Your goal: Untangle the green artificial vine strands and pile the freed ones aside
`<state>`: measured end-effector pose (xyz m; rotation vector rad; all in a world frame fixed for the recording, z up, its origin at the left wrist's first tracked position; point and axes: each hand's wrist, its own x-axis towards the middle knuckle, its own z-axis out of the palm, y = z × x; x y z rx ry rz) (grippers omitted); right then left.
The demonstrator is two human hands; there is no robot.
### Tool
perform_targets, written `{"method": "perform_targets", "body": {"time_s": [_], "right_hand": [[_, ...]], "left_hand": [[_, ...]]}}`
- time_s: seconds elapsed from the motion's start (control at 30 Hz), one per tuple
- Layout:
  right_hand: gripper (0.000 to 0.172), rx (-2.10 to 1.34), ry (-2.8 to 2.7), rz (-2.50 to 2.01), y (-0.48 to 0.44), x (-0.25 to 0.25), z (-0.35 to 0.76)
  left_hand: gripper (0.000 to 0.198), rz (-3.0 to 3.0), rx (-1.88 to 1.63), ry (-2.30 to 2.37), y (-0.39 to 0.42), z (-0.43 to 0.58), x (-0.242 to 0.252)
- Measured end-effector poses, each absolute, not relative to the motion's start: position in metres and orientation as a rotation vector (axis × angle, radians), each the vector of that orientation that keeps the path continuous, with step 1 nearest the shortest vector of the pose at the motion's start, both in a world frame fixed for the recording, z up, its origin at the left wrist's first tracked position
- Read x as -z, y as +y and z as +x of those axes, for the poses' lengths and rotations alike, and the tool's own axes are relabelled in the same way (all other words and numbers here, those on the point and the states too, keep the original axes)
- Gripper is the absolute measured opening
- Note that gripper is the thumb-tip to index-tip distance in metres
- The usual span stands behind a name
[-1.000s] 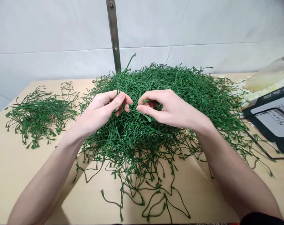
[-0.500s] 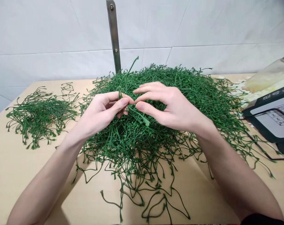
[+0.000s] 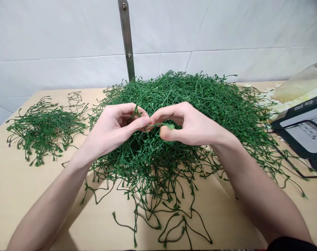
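Over a large heap of thin green plastic stems (image 3: 153, 157), my two hands meet at the fingertips. My left hand (image 3: 122, 125) pinches a green stem (image 3: 160, 124) between thumb and index finger; part of the stem loops up behind its fingers. The stem's tip points right, toward my right hand (image 3: 187, 123). That hand's index finger touches the left fingertips, while its thumb is apart, just below the stem's end, so a gap shows between thumb and index.
A smaller pile of green stems (image 3: 47, 127) lies on the wooden table (image 3: 22, 195) at the left. A metal strip (image 3: 127, 42) stands against the tiled wall. At the right are a dark box with a label (image 3: 302, 129) and white pieces (image 3: 268, 101).
My right hand's fingers have come against the left fingertips, and its thumb has dropped lower. The held stem's free end has swung up toward the right hand, and its upper part has tilted down.
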<state>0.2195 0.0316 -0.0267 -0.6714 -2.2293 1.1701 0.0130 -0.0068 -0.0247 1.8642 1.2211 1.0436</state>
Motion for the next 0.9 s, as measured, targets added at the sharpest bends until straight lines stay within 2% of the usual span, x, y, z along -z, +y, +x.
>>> {"method": "perform_targets", "body": {"time_s": [0.1, 0.17, 0.23, 0.37, 0.47, 0.67, 0.9], "right_hand": [[0.075, -1.414, -2.183, -0.461, 0.040, 0.030, 0.224], [0.082, -1.493, -2.153, -0.384, 0.042, 0.033, 0.225], [0.076, -1.481, -2.141, -0.441, 0.041, 0.034, 0.223], [0.041, -1.386, -2.144, -0.685, 0.032, 0.032, 0.215], [0.030, -1.354, -2.185, -0.734, 0.029, 0.030, 0.211], [0.024, -1.508, -2.090, -0.687, 0.034, 0.035, 0.210], [0.021, -1.657, -2.071, -0.676, 0.036, 0.033, 0.214]], "left_hand": [[0.013, 1.871, -1.044, 1.190, -0.007, 0.013, 0.022], [0.011, 1.881, -1.034, 1.183, -0.008, 0.013, 0.021], [0.012, 1.888, -1.017, 1.191, -0.008, 0.013, 0.022], [0.012, 1.904, -0.974, 1.177, -0.009, 0.014, 0.024], [0.012, 1.904, -0.969, 1.160, -0.009, 0.015, 0.025], [0.009, 1.880, -1.023, 1.122, -0.009, 0.015, 0.026], [0.010, 1.880, -0.913, 1.115, -0.009, 0.012, 0.023]]}}
